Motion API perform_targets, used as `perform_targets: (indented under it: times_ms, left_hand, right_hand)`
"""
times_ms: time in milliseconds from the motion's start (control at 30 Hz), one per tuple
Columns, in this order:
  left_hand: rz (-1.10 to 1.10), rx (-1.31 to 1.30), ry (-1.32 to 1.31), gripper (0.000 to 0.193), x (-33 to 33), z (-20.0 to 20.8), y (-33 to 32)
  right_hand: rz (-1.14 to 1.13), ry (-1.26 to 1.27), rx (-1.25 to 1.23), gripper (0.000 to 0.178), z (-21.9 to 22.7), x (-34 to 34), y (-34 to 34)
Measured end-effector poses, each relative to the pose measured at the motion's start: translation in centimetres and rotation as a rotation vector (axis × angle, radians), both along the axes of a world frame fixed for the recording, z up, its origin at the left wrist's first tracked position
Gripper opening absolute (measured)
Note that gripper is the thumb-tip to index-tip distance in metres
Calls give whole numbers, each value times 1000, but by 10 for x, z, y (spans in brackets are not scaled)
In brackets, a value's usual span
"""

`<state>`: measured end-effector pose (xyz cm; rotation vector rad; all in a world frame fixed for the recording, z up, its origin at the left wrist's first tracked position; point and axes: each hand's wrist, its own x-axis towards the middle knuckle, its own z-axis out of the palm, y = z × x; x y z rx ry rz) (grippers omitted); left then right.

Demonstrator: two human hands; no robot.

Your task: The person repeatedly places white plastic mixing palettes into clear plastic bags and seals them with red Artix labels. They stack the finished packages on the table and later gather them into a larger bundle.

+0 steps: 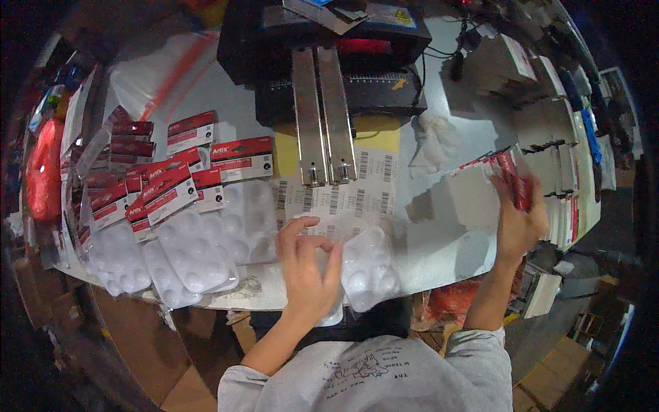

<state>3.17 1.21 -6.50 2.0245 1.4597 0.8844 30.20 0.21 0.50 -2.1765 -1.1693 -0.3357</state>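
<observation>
My left hand (pixel 309 268) is at the table's front, its thumb and a finger close together by the edge of a white plastic paint palette (pixel 369 268). Whether they pinch that palette or a thin clear film cannot be made out. Part of another white palette (pixel 334 315) shows below this hand. Over at the right, my right hand (pixel 520 223) is closed on a red-and-white header card (pixel 519 187), just above a stack of cards (pixel 473 199). More red-edged cards are partly behind its fingers.
Several bagged palettes with red header cards (pixel 171 196) overlap at the left. A black machine (pixel 336 86) with two metal bars (pixel 322 117) reaching forward stands at the back, above a barcode-covered sheet (pixel 367 182). Stacked cards (pixel 549 130) line the right, near crumpled tissue (pixel 434 141).
</observation>
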Motion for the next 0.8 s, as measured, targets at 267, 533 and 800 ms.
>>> perform_targets:
  times_ms: [267, 533, 800]
  left_hand:
    - [-37, -777, -713, 12, -16, 40, -10]
    - [22, -643, -451, 12, -19, 35, -11]
    - [-3, -536, -386, 13, -19, 30, -10]
  right_hand:
    - [974, 453, -258, 44, -2, -91, 26]
    - [1116, 355, -258, 26, -13, -99, 29]
    - [1168, 412, -221, 24, -29, -100, 28]
